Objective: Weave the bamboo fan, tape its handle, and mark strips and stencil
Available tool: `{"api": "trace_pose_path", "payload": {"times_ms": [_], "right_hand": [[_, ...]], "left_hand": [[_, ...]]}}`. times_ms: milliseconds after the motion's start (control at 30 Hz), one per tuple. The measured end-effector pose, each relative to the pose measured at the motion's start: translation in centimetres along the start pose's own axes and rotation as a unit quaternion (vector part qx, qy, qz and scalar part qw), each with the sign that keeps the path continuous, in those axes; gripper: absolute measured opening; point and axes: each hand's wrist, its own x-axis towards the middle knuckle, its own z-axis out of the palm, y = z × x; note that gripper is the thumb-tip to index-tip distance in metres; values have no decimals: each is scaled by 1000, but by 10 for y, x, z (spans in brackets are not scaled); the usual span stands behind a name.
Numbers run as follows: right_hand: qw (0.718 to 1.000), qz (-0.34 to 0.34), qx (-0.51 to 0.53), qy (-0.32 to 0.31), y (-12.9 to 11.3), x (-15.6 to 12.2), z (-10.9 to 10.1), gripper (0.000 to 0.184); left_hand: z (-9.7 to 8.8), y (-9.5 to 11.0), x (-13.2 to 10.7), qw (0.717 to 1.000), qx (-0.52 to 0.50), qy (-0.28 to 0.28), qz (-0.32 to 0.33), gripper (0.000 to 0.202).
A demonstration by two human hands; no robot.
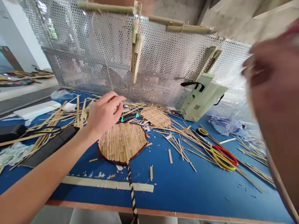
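A woven bamboo fan [122, 142] with a dark rim and a striped handle lies on the blue table [187, 186]. My left hand [104, 113] reaches over its far edge, fingers loosely curved and apart, holding nothing, close to a black pen with green ends [129, 117] among loose bamboo strips. My right hand [273, 90] is raised close to the camera at the right edge; it is badly blurred, and its fingers cannot be made out.
A small woven bamboo mat [156, 116] lies behind the fan. Scissors with red and yellow handles [221, 154] rest at the right among several strips. A pale green bag [202, 98] leans on the perforated metal screen [163, 62]. A black case [50, 146] sits left.
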Motion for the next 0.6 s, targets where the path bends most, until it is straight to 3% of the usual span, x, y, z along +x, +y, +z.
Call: {"api": "trace_pose_path", "payload": {"times_ms": [67,100,167,233,300,400,500,600], "right_hand": [[986,141,67,-64,1,-58,24,16],[967,214,74,-114,6,-89,39,18],[926,319,84,-184,24,-143,68,29],[888,385,99,-231,44,-180,88,35],[876,411,116,-225,60,-196,98,36],[872,420,124,-220,74,-197,100,34],[868,425,127,-223,76,-195,99,32],[863,427,135,-236,74,-200,101,33]], "left_hand": [[-6,18,-6,989,-42,64,130,31],[-5,29,-9,977,-59,64,197,28],[3,50,-16,951,-83,7,297,27],[16,69,-23,924,-90,-65,367,28],[30,83,-29,897,-107,-116,412,25],[47,93,-37,871,-152,-187,428,13],[54,93,-44,862,-189,-234,409,12],[58,91,-49,865,-209,-242,386,23]]}}
